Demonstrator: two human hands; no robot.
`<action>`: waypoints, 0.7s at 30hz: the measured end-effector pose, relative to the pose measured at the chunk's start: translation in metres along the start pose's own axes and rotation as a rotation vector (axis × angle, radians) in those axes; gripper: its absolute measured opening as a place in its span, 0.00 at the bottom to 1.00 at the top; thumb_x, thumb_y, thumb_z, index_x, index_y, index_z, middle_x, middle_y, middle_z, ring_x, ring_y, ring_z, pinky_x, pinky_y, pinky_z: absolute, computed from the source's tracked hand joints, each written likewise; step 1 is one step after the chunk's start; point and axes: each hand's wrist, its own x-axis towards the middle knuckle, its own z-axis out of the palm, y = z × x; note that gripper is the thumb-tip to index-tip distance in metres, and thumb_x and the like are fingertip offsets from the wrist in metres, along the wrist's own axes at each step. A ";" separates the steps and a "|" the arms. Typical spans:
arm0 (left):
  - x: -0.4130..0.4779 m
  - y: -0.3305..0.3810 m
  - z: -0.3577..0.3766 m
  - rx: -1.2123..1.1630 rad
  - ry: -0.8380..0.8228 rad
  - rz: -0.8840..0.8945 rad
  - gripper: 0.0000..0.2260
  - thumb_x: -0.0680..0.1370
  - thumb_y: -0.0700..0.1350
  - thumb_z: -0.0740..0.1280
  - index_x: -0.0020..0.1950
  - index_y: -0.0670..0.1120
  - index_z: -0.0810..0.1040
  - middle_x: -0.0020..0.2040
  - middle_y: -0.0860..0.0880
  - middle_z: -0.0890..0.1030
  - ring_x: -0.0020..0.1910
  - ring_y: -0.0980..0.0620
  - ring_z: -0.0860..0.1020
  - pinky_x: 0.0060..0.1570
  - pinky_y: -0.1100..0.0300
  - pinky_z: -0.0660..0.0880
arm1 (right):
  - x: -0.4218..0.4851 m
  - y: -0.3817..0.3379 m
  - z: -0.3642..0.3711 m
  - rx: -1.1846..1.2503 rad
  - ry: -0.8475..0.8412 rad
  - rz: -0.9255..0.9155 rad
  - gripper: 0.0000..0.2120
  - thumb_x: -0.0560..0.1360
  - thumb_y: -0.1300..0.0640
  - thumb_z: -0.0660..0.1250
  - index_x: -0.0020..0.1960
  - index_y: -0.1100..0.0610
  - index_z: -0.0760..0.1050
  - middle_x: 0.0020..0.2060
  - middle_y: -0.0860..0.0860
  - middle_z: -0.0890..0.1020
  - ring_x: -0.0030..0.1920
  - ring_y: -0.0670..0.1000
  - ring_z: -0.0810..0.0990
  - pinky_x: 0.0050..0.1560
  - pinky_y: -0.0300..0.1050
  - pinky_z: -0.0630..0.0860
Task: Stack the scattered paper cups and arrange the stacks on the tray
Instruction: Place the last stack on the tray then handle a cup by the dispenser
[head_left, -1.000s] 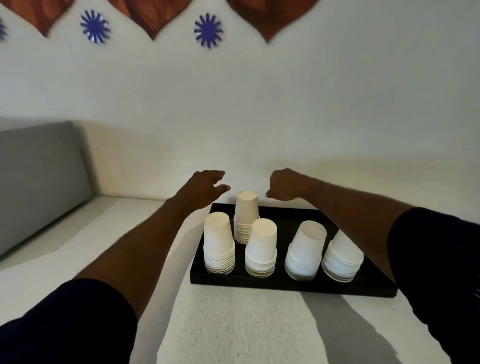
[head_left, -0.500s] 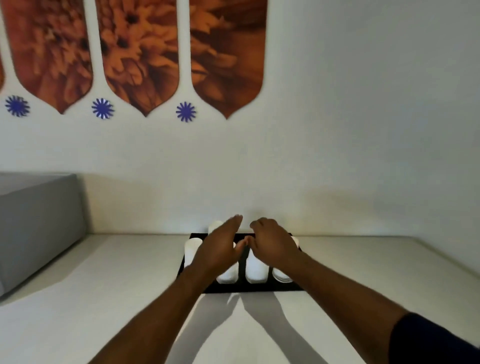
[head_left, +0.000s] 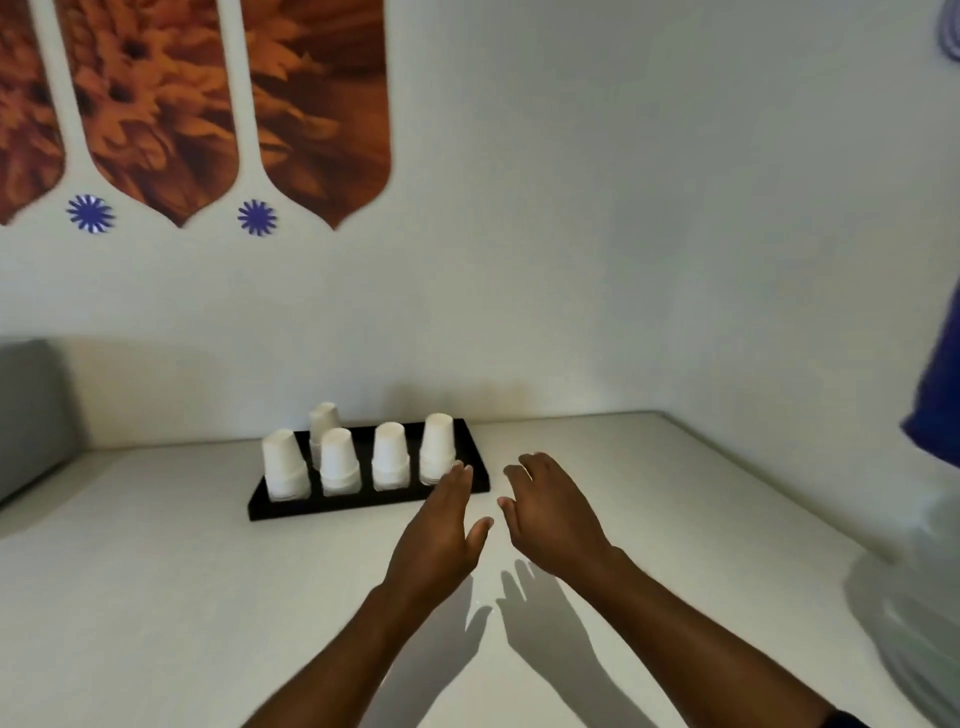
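Standing upside down on the black tray (head_left: 470, 447), five white cup stacks (head_left: 337, 462) — both hands' fingers (head_left: 460, 480) spread, holding nothing.

A shallow black rectangular tray (head_left: 470, 448) lies flat on the white tabletop (head_left: 156, 597), near the wall. On it stand five stacks of white paper cups, all upside down and upright. Four form a row along the tray's near edge: (head_left: 284, 465), (head_left: 338, 461), (head_left: 390, 456), (head_left: 437, 449). The fifth stack (head_left: 323, 418) stands behind, at the tray's far left.
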 end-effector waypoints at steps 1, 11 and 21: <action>-0.008 0.016 0.007 0.008 -0.003 0.018 0.30 0.80 0.52 0.63 0.78 0.46 0.55 0.79 0.50 0.57 0.77 0.55 0.55 0.70 0.69 0.51 | -0.019 0.007 -0.010 -0.016 0.013 0.009 0.17 0.78 0.51 0.61 0.62 0.61 0.75 0.59 0.59 0.78 0.62 0.59 0.75 0.63 0.49 0.71; -0.079 0.172 0.088 -0.152 -0.049 0.108 0.30 0.81 0.53 0.61 0.78 0.50 0.53 0.75 0.60 0.49 0.76 0.61 0.50 0.69 0.73 0.47 | -0.185 0.074 -0.098 -0.114 -0.021 0.198 0.17 0.73 0.53 0.70 0.58 0.59 0.78 0.58 0.58 0.80 0.63 0.58 0.77 0.67 0.47 0.69; -0.119 0.311 0.176 -0.466 -0.298 0.322 0.26 0.80 0.51 0.60 0.77 0.54 0.56 0.76 0.60 0.57 0.75 0.63 0.57 0.67 0.77 0.50 | -0.307 0.130 -0.182 -0.238 0.073 0.463 0.16 0.67 0.57 0.76 0.53 0.58 0.81 0.52 0.55 0.84 0.55 0.54 0.82 0.58 0.47 0.76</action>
